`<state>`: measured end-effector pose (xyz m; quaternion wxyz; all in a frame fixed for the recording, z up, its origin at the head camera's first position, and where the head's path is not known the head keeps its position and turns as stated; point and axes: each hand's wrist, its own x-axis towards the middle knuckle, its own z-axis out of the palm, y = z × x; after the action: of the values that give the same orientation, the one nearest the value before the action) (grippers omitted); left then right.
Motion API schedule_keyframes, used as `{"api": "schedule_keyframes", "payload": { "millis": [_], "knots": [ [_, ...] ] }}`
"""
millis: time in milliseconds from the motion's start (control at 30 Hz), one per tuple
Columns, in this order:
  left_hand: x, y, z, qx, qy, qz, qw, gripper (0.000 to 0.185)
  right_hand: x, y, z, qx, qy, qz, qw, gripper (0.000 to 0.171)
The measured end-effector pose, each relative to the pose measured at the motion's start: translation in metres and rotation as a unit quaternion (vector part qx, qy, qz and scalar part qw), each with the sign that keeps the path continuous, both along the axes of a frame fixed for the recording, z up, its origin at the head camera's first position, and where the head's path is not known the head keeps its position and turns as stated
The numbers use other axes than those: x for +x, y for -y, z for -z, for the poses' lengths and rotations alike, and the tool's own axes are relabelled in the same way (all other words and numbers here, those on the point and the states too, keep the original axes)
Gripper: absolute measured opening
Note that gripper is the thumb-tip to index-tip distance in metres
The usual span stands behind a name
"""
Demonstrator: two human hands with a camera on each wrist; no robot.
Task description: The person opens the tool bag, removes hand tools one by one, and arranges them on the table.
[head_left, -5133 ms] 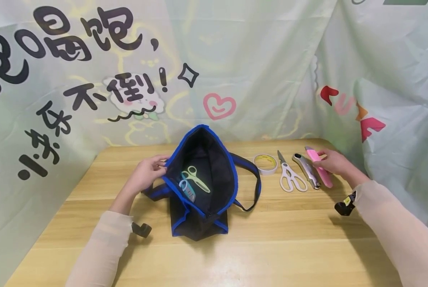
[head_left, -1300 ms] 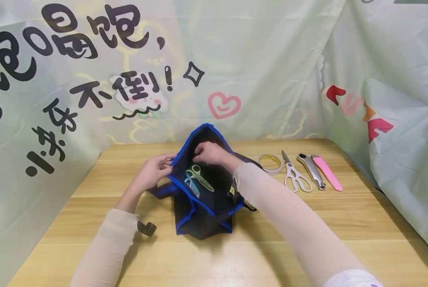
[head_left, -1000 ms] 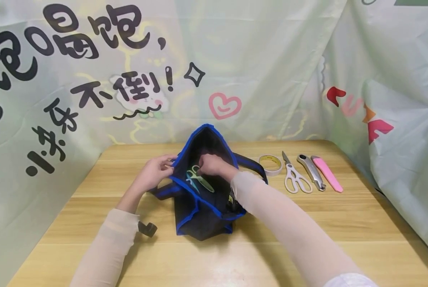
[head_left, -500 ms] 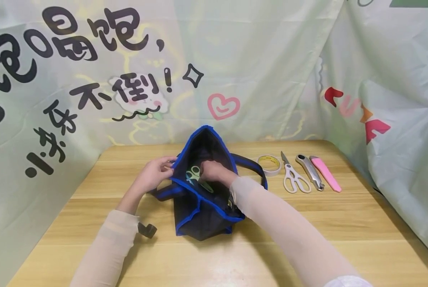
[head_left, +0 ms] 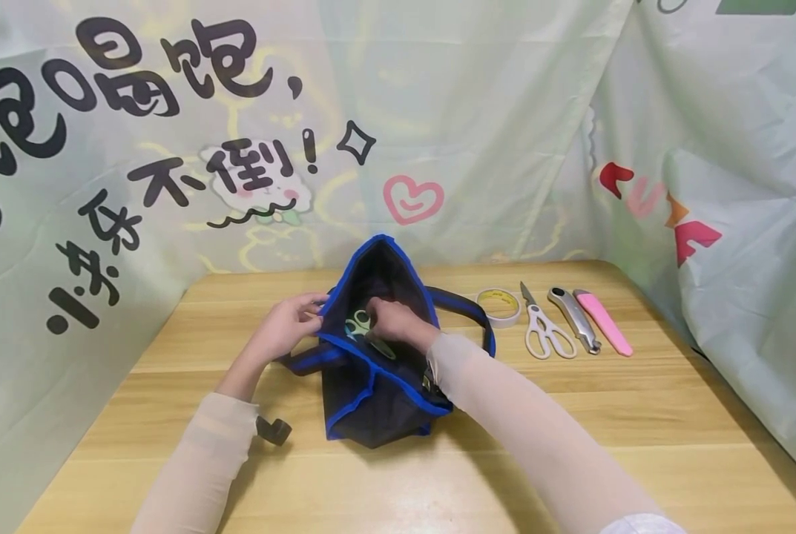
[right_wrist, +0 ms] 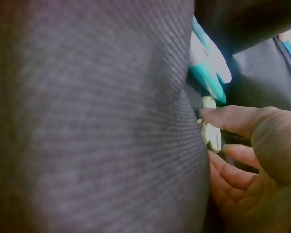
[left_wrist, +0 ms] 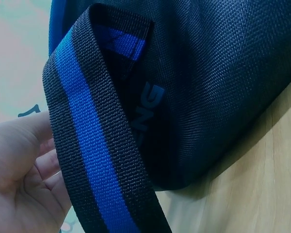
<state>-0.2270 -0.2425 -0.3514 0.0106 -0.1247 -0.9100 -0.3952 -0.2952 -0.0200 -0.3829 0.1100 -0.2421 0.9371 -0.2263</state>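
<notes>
Left hand (head_left: pixel 283 326) pinches the blue-trimmed rim of the black tote bag (head_left: pixel 377 386), fingers curled on the edge; in the left wrist view only the palm and a black-and-blue strap (left_wrist: pixel 94 145) show, fingertips cut off. Bag stands open mid-bench, mouth facing the camera. Right hand (head_left: pixel 392 320) is inside the bag mouth, fingers on the pale green scissors (head_left: pixel 356 325); only the handle loops show, blades hidden under the hand. Whether the fingers actually close on the scissors, cannot tell. Right wrist view is blurred dark fabric; a teal item (right_wrist: pixel 208 63) and a pale bit of the scissors sit beside a finger, shape hard to make out. Right of the bag, in a row and apart from both hands: tape roll (head_left: pixel 499 307), white scissors (head_left: pixel 543 332), silver utility knife (head_left: pixel 574 319), pink utility knife (head_left: pixel 603 323). A black strap clip lies by the left sleeve.

Bench (head_left: pixel 571 415) is light wood planks. Behind and to the right hangs a pale green printed cloth (head_left: pixel 491 111) with black characters and a pink heart, wrinkled.
</notes>
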Motion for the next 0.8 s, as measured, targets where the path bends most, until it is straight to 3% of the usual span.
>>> {"api": "schedule_keyframes", "payload": {
  "millis": [167,500,800],
  "knots": [
    [-0.0008,-0.0001,0.0016,-0.004,-0.002,0.001,1.0000,0.046,-0.0003,-0.0004,0.0041,-0.006,-0.010,-0.014,1.000,0.055],
    [-0.0015,0.0006,0.0049,0.008,-0.004,0.003,1.0000,0.045,-0.0020,-0.0034,0.0084,0.001,-0.025,-0.025,0.999,0.042],
    [-0.0014,0.0009,0.0054,0.005,-0.002,0.000,1.0000,0.046,0.0009,-0.0051,0.0086,-0.008,-0.015,0.009,1.000,0.045]
  ]
}}
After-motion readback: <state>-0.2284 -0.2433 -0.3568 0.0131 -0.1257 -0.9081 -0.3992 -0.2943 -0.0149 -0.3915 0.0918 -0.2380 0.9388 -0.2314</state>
